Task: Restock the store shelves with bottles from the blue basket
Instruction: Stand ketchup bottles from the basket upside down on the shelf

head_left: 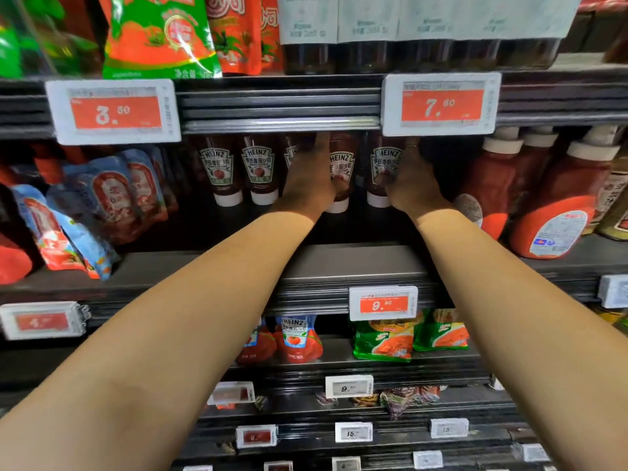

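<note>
- The fingers of my left hand (311, 175) wrap the left flank of a dark red upside-down Heinz ketchup squeeze bottle with a white cap at the bottom (341, 175); they reach up past its label towards the underside of the shelf above, curled round it, so I judge it gripped;
- My right hand (413, 185) lies just right of the next upside-down Heinz bottle (383, 168); its fingers run back into the dark gap beside that bottle; I cannot tell whether they close on it or only press its side;
- The held bottle stands cap-down on the dark grey metal middle shelf (339, 263), its long axis upright, between my two hands and set slightly forward of the row; two more capped Heinz bottles (241, 171) stand to its left, label out;
- The relation that matters: the bottle lies directly against my left palm, nearer that hand than the right; the row it belongs in is just behind and level with it, so I judge the next move a short push straight back, keeping the axis upright and the cap flat;
- The blue basket is not in view.
</note>
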The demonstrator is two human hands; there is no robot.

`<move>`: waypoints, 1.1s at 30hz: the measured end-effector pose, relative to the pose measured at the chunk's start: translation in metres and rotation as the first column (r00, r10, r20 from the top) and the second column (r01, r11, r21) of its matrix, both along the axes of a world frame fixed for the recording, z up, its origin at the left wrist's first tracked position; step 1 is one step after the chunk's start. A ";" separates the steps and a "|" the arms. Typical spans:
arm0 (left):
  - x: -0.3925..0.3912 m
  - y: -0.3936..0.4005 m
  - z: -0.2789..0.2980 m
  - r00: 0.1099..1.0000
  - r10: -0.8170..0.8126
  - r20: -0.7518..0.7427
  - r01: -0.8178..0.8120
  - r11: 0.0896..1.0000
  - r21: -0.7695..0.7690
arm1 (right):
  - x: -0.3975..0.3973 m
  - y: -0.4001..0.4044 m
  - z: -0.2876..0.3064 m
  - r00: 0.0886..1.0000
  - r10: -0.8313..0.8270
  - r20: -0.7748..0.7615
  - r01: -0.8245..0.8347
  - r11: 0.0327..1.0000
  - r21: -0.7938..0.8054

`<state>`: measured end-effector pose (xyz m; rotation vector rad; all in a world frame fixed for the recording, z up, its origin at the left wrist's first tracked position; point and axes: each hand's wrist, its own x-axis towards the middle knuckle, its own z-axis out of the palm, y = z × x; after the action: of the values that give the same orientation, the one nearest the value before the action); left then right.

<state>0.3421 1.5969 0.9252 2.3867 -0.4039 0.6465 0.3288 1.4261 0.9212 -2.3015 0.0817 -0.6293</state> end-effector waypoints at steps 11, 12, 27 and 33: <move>0.004 -0.007 -0.023 0.996 0.047 0.075 -0.036 0.990 -0.139 | 0.014 -0.004 -0.020 0.993 0.037 0.113 -0.058 0.980 0.188; 0.005 -0.003 -0.023 0.997 0.037 0.068 -0.026 0.989 -0.148 | 0.014 -0.004 -0.019 0.991 0.039 0.126 -0.062 0.980 0.188; 0.021 0.045 -0.027 0.957 0.287 -0.050 -0.290 0.954 -0.081 | 0.017 0.043 -0.005 0.964 0.104 0.246 0.071 0.788 -0.611; 0.019 0.046 -0.028 0.955 0.286 -0.084 -0.295 0.946 -0.135 | 0.020 0.046 -0.009 0.956 0.068 0.285 0.121 0.793 -0.597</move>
<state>0.3610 1.6433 0.8976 2.3378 0.0266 0.7023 0.3487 1.4722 0.9125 -2.7895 -0.2750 -1.1423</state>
